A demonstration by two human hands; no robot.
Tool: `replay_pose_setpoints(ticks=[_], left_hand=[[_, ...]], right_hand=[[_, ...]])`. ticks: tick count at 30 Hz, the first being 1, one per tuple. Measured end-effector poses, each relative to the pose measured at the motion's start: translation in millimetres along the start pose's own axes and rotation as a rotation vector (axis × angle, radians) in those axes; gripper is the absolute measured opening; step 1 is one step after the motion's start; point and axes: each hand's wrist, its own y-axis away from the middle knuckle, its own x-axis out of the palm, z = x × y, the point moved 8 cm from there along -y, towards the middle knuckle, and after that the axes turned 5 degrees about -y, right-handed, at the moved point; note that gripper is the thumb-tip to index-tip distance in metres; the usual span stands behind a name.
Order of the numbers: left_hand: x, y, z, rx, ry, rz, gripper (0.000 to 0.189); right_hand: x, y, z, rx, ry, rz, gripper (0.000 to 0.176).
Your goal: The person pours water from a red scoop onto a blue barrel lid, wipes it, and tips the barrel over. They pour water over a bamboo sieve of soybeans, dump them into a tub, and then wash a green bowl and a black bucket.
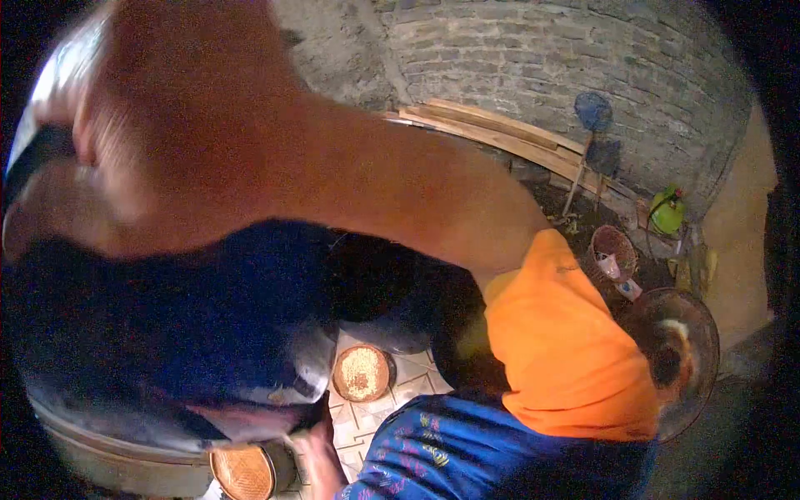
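A bare arm in an orange sleeve crosses close to the camera, from the right to the upper left. Its end, which I take for my right hand, is smeared by motion, so its fingers cannot be made out. Below it spreads a large dark blue, cloth-like mass. At the bottom, my left hand is beside the lower edge of this mass; its fingers are mostly hidden. Nearby on the tiled floor stands a round brown container of pale, grain-like pieces. A woven basket lies lower left.
Blue patterned cloth covers the lower middle. Long planks lie along the brick wall. A blue-headed net leans there. Farther right are a green container, a reddish basket and a large round pan-like object.
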Motion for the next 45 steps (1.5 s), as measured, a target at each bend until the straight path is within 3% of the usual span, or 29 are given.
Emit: replay_pose_setpoints(ticks=[3, 5, 6, 8, 9, 10, 12, 14, 15, 16, 18, 20, 22, 26, 27, 30, 31, 34, 37, 41, 45], left_hand=[[28.0, -41.4, 36.4, -0.335, 0.745, 0.003, 0.052], [111.9, -1.5, 1.7, -0.365, 0.737, 0.014, 0.046], [117.9, -13.5, 21.1, -0.452, 0.753, 0.076, 0.053], [145.2, -25.4, 40.3, -0.535, 0.629, 0.072, 0.045], [164.6, -31.8, 51.0, -0.553, 0.670, 0.191, 0.045], [171.1, -41.1, 75.1, -0.646, 0.710, 0.187, 0.046], [211.9, -35.2, 76.9, -0.557, 0.551, 0.254, 0.058], [230.9, -39.7, 104.9, -0.705, 0.457, 0.284, 0.063], [245.2, -38.7, 115.7, -0.789, 0.530, 0.343, 0.075], [253.7, -39.3, 133.6, -1.009, 0.539, 0.236, 0.085], [294.2, -24.5, 113.0, -0.959, 0.585, 0.508, 0.092], [311.6, -34.8, 125.8, -1.041, 0.605, 0.517, 0.096], [336.6, -41.5, 127.6, -0.984, 0.451, 0.654, 0.099], [379.7, -60.4, 124.0, -1.063, 0.435, 0.603, 0.098], [397.2, -69.3, 124.2, -1.020, 0.527, 0.728, 0.104], [444.5, -88.8, 127.5, -1.030, 0.723, 0.748, 0.111], [462.4, -102.4, 144.6, -0.923, 0.741, 0.755, 0.107], [494.9, -85.6, 111.0, -1.121, 0.597, 0.830, 0.114], [526.1, -108.6, 156.7, -1.264, 0.667, 0.812, 0.123], [545.5, -130.3, 167.3, -1.361, 0.526, 0.682, 0.114], [578.5, -169.0, 201.3, -1.308, 0.584, 0.727, 0.114]], right_hand=[[-34.6, 12.3, -19.8, -0.008, 0.052, -0.053, 0.038], [-56.9, 19.6, -26.6, -0.032, 0.081, -0.096, 0.035], [-65.7, 23.2, -26.8, -0.047, 0.094, -0.114, 0.034], [-79.5, 27.9, -27.8, -0.071, 0.110, -0.145, 0.033], [-85.4, 30.2, -25.3, -0.087, 0.127, -0.157, 0.032], [-88.7, 32.3, -25.5, -0.096, 0.141, -0.161, 0.032], [-91.9, 38.6, -33.0, -0.072, 0.142, -0.151, 0.030], [-87.0, 48.5, -57.7, 0.014, 0.071, -0.118, 0.028], [-85.5, 53.0, -68.6, 0.061, 0.060, -0.100, 0.027], [-83.5, 56.5, -73.2, 0.086, 0.105, -0.084, 0.027], [-78.4, 65.5, -84.1, 0.173, 0.257, -0.044, 0.025], [-72.2, 77.1, -96.9, 0.294, 0.475, 0.022, 0.024], [-69.1, 87.4, -109.6, 0.290, 0.650, 0.129, 0.012], [-54.1, 103.0, -161.8, 0.391, 0.753, 0.134, 0.013], [-47.6, 104.7, -175.9, 0.375, 0.838, 0.182, 0.013], [-29.7, 119.5, -219.6, 0.398, 0.905, 0.176, 0.014], [-22.0, 125.8, -235.5, 0.397, 0.892, 0.195, 0.014], [-2.1, 149.9, -273.2, 0.431, 1.064, 0.243, 0.016], [26.5, 186.2, -290.3, 0.333, 1.153, 0.367, 0.024], [52.9, 240.4, -312.5, 0.426, 1.034, 0.465, 0.026], [60.1, 288.8, -335.6, 0.511, 0.951, 0.520, 0.028]])
